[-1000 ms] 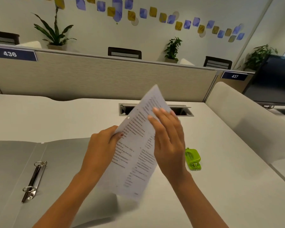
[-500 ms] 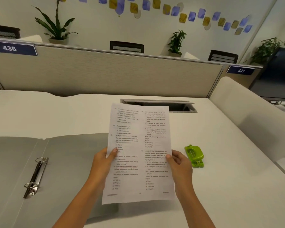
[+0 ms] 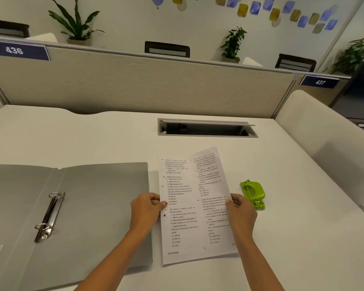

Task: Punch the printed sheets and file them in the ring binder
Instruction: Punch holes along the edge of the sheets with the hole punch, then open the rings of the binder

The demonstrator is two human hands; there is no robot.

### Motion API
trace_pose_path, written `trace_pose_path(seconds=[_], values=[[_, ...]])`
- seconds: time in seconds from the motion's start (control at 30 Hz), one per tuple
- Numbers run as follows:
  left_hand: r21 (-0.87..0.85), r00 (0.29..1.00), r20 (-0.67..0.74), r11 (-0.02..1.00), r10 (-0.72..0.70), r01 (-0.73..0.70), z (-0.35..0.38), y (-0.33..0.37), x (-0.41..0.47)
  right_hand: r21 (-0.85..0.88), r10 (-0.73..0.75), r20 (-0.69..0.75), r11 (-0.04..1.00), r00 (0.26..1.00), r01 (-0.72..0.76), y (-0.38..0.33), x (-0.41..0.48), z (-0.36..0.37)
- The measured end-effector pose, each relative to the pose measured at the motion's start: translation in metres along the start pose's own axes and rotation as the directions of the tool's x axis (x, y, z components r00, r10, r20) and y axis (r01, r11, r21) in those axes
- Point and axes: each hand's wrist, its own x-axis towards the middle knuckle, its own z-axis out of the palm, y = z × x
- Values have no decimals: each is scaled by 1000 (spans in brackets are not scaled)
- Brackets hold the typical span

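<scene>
- The left hand reaches in from the near edge with the forearm angled up and to the right; its thumb lies on top of the left edge of the printed sheets and the fingers curl underneath, pinching the paper about halfway along its length.
- The right hand comes in from the near right, forearm angled up and to the left; its thumb presses on the right edge of the paper while the curled fingers sit behind it, closed on the paper at much the same height as the other hand.
- The paper is held lengthwise, near end toward the person, far end toward the partition. It bows slightly along the middle, with the far right corner lifted. Whether the near end rests on the desk cannot be told.
- A dark hole shows near the left edge, just below the left thumb.
- The ring binder lies open and flat on the left of the desk, its two metal rings standing up along the spine; the left hand overlaps its right cover.
- The green hole punch sits on the desk just right of the right hand, apart from the paper.
</scene>
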Motion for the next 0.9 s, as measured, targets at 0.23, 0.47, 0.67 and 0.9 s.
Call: trace_pose_path(seconds=[0.23,0.47,0.67,0.9], values=[[-10,998,-17,998,-63,63,17,-14,1,-98,56,-40,993,998,-60,18,5,7],[-12,997,-66,999,-34,33,19,-18,-3,-176,35,-80,983,996,-49,18,3,15],[185,981,-141,977,135,-108,5,-12,-10,-429,-384,-160,856,909,287,9,-13,26],[223,915,-257,940,311,-257,-44,-8,-25,-195,-592,49,784,804,589,-37,-68,54]])
